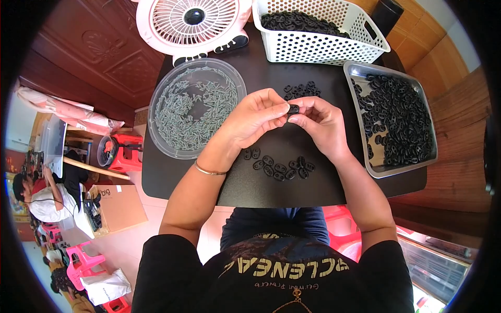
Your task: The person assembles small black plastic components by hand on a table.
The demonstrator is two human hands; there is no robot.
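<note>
In front of my chest, above the dark table (pixel 229 190), a small black oval piece (pixel 293 109) with holes is pinched between both hands. My left hand (pixel 261 116) grips its left end with thumb and forefinger. On its right end, the thumb and fingers of my right hand (pixel 322 121) are closed. Anything smaller between the fingertips is hidden. Nearer me lies a loose group of two-holed black oval pieces (pixel 280 168). Beyond my hands is a heap of small black pieces (pixel 302 90).
A clear round tub (pixel 151 128) at left holds many thin grey-green spring-like pieces. The metal tray (pixel 389 173) at right and white perforated basket (pixel 323 48) at back hold black pieces. A pink fan (pixel 148 34) stands back left. People, stools (pixel 125 151) and a cardboard box (pixel 125 208) are left.
</note>
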